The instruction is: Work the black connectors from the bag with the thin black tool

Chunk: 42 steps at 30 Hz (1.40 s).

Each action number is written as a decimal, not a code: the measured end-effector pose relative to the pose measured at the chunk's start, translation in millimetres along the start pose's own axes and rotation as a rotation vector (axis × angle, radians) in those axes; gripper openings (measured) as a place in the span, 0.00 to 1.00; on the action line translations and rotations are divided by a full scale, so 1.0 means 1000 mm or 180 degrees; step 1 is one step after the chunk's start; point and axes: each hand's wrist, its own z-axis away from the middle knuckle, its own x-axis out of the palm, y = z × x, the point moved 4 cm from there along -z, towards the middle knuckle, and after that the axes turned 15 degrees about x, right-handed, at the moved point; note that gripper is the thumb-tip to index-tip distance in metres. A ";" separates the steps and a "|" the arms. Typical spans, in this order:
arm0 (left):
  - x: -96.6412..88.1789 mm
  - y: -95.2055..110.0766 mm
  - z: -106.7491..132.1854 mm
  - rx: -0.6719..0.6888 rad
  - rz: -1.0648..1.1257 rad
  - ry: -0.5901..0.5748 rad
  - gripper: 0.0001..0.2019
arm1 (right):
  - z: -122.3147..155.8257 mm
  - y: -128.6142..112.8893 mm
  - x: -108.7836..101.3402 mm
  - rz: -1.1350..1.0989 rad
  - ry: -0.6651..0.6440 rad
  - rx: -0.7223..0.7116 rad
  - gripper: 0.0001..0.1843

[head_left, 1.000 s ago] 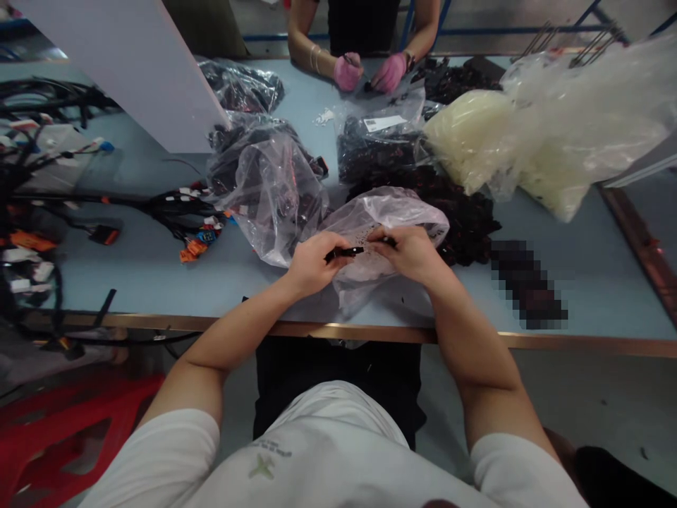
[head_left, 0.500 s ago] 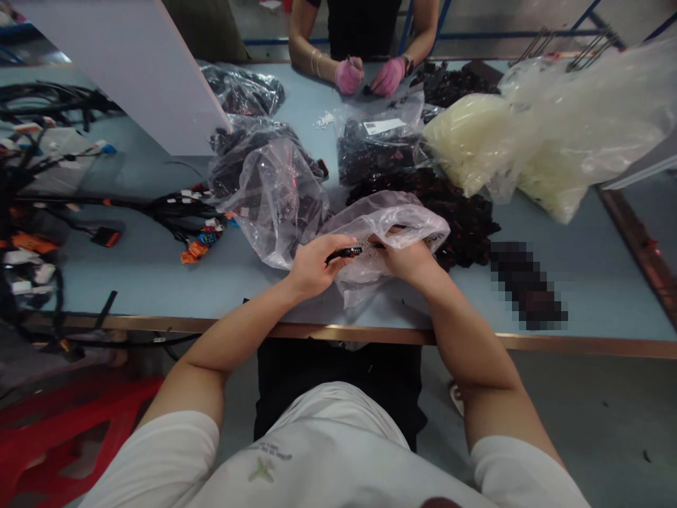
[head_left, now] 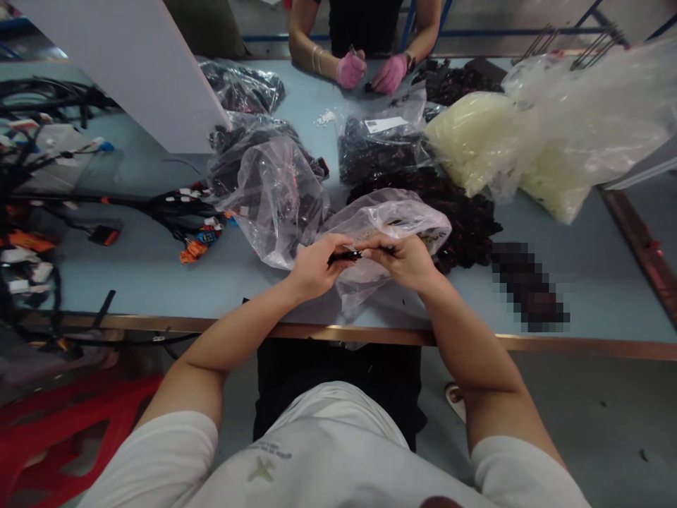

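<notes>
Far left, a wire harness [head_left: 174, 208] lies on the table [head_left: 132, 275]. At centre, the left hand [head_left: 316, 267] has its fingers pinched on a small black part [head_left: 346, 256], held over the table towards its near edge. The right hand [head_left: 408, 261] clasps the part's other end, fingers closed. A clear bag [head_left: 394, 212] lies just behind, with a black connector pile [head_left: 468, 215] to its right.

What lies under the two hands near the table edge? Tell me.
A crumpled clear bag lies on the blue table beneath the left hand and right hand, which pinch a small black part. The hands cover whatever the bag holds there.
</notes>
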 end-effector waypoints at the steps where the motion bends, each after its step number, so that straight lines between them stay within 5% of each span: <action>1: 0.001 0.000 0.000 0.0030 0.0000 -0.0003 0.18 | -0.001 0.001 0.001 -0.0018 -0.0023 0.0006 0.11; 8: 0.002 0.002 0.000 0.0329 -0.0085 0.0033 0.13 | -0.001 0.004 0.000 -0.0064 -0.0128 0.0337 0.13; 14: 0.009 0.006 0.004 0.0684 -0.0067 -0.0092 0.10 | -0.001 0.004 -0.002 -0.0621 -0.0653 0.0895 0.16; 20: 0.006 0.009 0.000 0.0815 -0.0101 0.0190 0.08 | -0.003 0.009 0.003 -0.1006 -0.0747 0.1210 0.21; 26: -0.008 0.018 -0.006 0.1145 -0.0050 0.0533 0.09 | -0.003 0.012 -0.001 -0.1549 -0.0203 0.1090 0.30; 33: -0.012 0.014 -0.004 0.0917 -0.0093 0.0538 0.08 | -0.001 0.005 -0.007 -0.1315 0.0795 0.0756 0.35; 38: -0.009 0.009 -0.003 0.0707 -0.0163 0.0447 0.12 | 0.002 0.008 -0.009 -0.1277 0.0761 0.0874 0.41; 42: -0.010 0.013 -0.004 0.0845 -0.0142 0.0471 0.10 | 0.005 0.004 -0.005 -0.1412 0.0607 0.0474 0.31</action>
